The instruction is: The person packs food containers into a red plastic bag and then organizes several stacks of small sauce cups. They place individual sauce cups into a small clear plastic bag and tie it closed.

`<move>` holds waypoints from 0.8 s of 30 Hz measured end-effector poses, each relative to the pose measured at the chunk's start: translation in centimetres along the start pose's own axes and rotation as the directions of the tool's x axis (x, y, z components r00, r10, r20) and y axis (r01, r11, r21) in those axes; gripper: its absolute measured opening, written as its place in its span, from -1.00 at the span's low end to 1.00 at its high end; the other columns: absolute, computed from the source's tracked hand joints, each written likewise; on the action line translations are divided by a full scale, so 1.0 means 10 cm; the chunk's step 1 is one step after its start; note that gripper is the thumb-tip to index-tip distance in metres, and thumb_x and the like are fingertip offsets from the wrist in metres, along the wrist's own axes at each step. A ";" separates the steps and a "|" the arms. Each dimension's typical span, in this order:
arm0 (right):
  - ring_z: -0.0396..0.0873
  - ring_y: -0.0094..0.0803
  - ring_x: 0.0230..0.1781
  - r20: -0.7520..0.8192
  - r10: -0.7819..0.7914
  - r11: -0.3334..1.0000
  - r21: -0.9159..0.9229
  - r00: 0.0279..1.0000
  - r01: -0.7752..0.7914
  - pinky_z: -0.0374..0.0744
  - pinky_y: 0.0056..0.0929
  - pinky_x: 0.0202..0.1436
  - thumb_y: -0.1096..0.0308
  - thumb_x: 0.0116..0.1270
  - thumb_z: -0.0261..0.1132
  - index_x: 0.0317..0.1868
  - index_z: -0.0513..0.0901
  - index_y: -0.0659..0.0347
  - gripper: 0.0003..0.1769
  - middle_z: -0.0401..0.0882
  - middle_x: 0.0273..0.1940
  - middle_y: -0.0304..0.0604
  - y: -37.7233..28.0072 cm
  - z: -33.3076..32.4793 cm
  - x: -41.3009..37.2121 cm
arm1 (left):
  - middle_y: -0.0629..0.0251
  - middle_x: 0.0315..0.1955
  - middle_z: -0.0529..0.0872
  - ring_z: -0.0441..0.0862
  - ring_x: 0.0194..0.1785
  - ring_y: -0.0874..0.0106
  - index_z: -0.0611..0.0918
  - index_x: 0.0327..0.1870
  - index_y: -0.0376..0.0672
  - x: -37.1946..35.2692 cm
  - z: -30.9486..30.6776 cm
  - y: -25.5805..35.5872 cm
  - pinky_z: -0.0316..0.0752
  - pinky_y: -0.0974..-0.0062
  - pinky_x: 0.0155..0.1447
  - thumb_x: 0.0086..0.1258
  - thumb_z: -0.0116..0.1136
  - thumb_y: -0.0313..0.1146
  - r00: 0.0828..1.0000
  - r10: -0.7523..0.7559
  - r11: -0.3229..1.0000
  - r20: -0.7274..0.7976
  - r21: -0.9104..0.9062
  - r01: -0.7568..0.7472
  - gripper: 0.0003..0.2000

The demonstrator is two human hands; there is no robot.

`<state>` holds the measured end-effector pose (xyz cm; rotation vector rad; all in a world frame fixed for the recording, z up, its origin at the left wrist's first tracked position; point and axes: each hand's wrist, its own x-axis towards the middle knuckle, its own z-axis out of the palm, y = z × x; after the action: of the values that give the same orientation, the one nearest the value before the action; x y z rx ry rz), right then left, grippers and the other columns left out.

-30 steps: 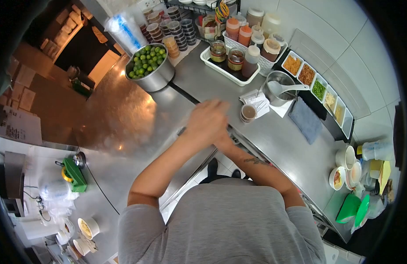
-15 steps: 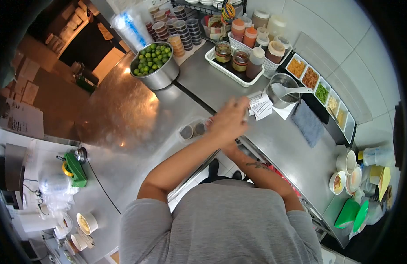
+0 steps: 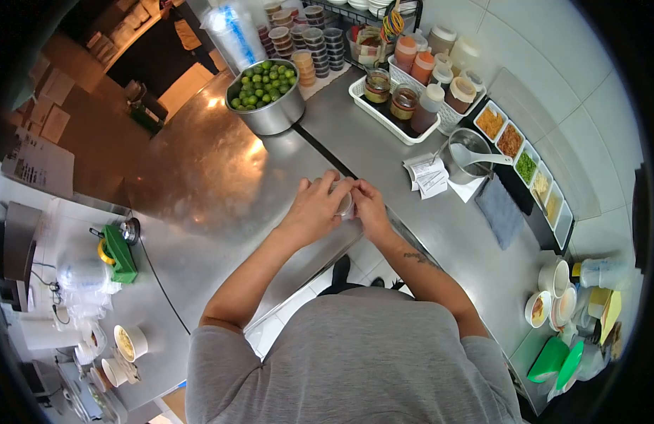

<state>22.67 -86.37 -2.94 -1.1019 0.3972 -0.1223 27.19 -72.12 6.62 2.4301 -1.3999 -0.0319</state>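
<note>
At the counter's front edge, my left hand [image 3: 316, 207] and my right hand [image 3: 370, 206] meet around a small clear plastic sauce cup [image 3: 345, 203]. Fingers of both hands are closed on its rim, and my left hand covers much of it. Whether clear plastic wraps the cup, I cannot make out. Beyond my hands runs a dark seam in the steel counter [image 3: 221, 205]. To the right of my right hand lie white printed paper slips [image 3: 429, 177].
A steel pot of green limes [image 3: 274, 113] stands at the back, near stacked sauce cups [image 3: 316, 49]. A white tray with jars [image 3: 383, 116], a pot with a ladle [image 3: 468, 152], a topping rack [image 3: 532, 166] and a grey cloth [image 3: 501, 212] are rightward. Bowls [image 3: 132, 343] sit left.
My left hand has come back left from across my right hand. The clear-wrapped sauce cups seen left of my hands no longer show there; both hands now hold a cup. The view has shifted slightly.
</note>
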 end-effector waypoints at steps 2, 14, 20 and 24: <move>0.35 -0.65 -0.60 -0.014 -0.036 0.987 -0.160 0.999 0.033 0.31 -0.62 -0.58 0.37 0.29 0.21 -0.32 0.58 0.26 -0.87 0.48 -0.53 -0.34 -0.02 -0.02 0.01 | 0.17 0.04 0.40 0.41 0.10 0.23 0.37 0.17 -0.06 -0.02 0.06 -0.04 0.27 0.29 0.02 -0.10 0.39 -0.43 1.000 -0.015 1.000 -0.013 -0.015 0.015 -0.31; 0.41 -0.56 -0.50 0.135 -0.273 0.809 -0.504 0.953 0.303 0.41 -0.53 -0.39 0.44 0.22 0.25 -0.34 0.58 0.33 -0.89 0.53 -0.52 -0.25 -0.28 0.01 -0.01 | 0.13 0.03 0.43 0.39 0.11 0.20 0.53 -0.02 -0.12 -0.21 0.11 -0.12 0.25 0.25 0.07 0.05 0.36 -0.34 0.979 0.022 0.994 -0.202 -0.103 -0.043 -0.57; 0.43 -0.55 -0.50 0.244 -0.244 0.806 -0.488 0.939 0.336 0.41 -0.53 -0.39 0.44 0.23 0.23 -0.32 0.58 0.32 -0.90 0.53 -0.52 -0.27 -0.63 0.14 0.03 | 0.14 0.05 0.45 0.38 0.12 0.19 0.60 -0.10 -0.12 -0.28 0.03 -0.17 0.23 0.24 0.12 0.16 0.25 -0.37 0.977 0.035 0.990 -0.210 -0.127 -0.063 -0.74; 0.41 -0.59 -0.53 0.295 -0.179 0.814 -0.491 0.939 0.310 0.39 -0.55 -0.44 0.44 0.24 0.21 -0.30 0.58 0.30 -0.90 0.52 -0.50 -0.30 -0.90 0.28 -0.01 | 0.20 0.02 0.46 0.36 0.13 0.22 0.59 -0.11 -0.11 -0.32 -0.12 -0.26 0.23 0.27 0.04 0.17 0.23 -0.38 0.986 0.027 0.994 -0.166 -0.103 -0.044 -0.75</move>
<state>24.52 -88.03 6.11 -1.7030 0.0617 -0.1104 27.95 -67.95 6.49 2.2648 -1.3333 0.0980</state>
